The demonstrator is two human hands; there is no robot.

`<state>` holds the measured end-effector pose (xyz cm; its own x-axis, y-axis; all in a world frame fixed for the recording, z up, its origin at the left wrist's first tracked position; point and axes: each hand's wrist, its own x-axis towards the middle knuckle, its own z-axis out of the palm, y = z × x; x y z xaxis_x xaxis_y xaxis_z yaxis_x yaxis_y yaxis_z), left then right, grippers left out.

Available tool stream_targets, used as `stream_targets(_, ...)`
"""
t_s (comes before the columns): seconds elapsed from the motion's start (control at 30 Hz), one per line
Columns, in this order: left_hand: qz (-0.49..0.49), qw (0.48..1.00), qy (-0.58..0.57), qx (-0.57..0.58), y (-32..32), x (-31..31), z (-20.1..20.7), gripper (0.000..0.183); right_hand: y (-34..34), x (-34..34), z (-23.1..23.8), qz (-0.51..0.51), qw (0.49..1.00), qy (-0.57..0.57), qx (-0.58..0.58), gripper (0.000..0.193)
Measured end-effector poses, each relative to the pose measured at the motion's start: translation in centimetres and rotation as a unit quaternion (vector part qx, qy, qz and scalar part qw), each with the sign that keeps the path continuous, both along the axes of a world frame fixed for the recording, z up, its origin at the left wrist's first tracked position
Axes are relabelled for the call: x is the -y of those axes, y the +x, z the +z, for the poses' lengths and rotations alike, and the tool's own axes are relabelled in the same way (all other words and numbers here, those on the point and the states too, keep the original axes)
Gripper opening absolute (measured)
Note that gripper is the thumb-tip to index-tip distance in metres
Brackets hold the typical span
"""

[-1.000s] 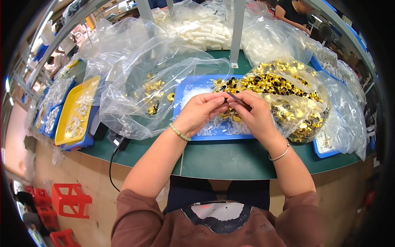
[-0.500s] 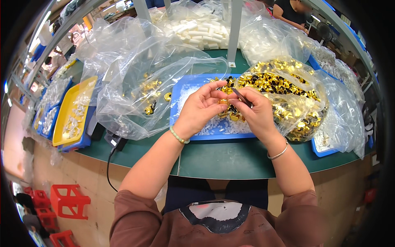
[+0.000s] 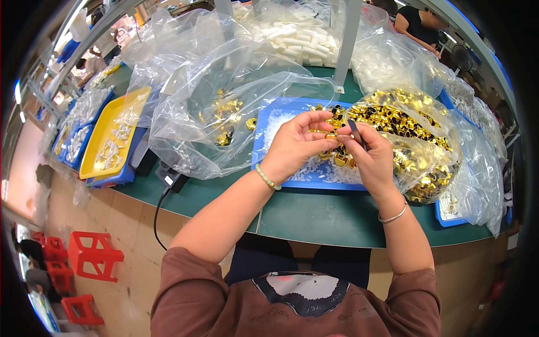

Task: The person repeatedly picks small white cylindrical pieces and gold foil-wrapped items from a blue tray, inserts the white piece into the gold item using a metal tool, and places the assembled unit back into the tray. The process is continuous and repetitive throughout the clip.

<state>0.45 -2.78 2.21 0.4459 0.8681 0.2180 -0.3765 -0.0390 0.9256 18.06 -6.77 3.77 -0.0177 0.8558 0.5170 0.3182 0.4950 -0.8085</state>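
Observation:
Over the blue tray [image 3: 323,185], my left hand [image 3: 292,147] pinches a small shiny gold ring-like piece [image 3: 331,136] between thumb and fingers, partly hidden by the fingertips. Just to its right, my right hand [image 3: 375,160] is closed around a slim dark tool [image 3: 355,132], which looks like tweezers. Its fingertips meet the gold piece or come very near it; I cannot tell which. Small white plastic parts [image 3: 278,118] and loose gold pieces lie in the tray beneath both hands.
A clear bag of gold pieces [image 3: 412,121] rests over the tray's right side. Another clear bag [image 3: 185,135] stands left. Farther left are a yellow tray [image 3: 90,160] and a black adapter with a cable [image 3: 170,177]. A metal post [image 3: 348,48] rises behind the tray.
The whole view has shifted, so the bench sits farther right in the picture. The dark tool stands more upright in my right hand. Both hands stay close together over the tray.

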Motion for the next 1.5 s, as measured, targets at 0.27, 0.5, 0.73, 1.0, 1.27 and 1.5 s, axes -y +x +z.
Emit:
stream_targets(0.27,-0.031,1.000,-0.005,0.004,-0.3,0.2,0.6,0.050,0.8,0.3,0.9,0.037,0.999,-0.029,0.023,0.012)
stream_targets(0.5,-0.019,1.000,0.006,0.004,-0.1,0.3,0.7,0.054,0.6,0.7,1.3,-0.008,0.996,0.039,0.075,0.012)
stream_targets(0.73,0.006,1.000,0.022,0.005,-0.1,0.5,0.6,0.051,0.5,0.5,1.3,-0.016,0.990,0.096,0.105,0.012)
stream_targets(1.0,0.018,0.999,0.042,0.007,0.1,0.8,0.8,0.049,0.8,0.3,1.2,-0.023,0.973,0.165,0.158,0.017)
stream_targets(1.27,0.022,0.996,0.081,-0.007,0.1,0.8,0.5,0.050,0.3,0.7,1.0,-0.047,0.979,0.128,0.151,0.018)
stream_targets(1.5,0.033,0.994,0.098,-0.027,0.1,1.1,0.5,0.052,1.1,0.6,1.4,-0.020,0.984,0.074,0.164,0.015)
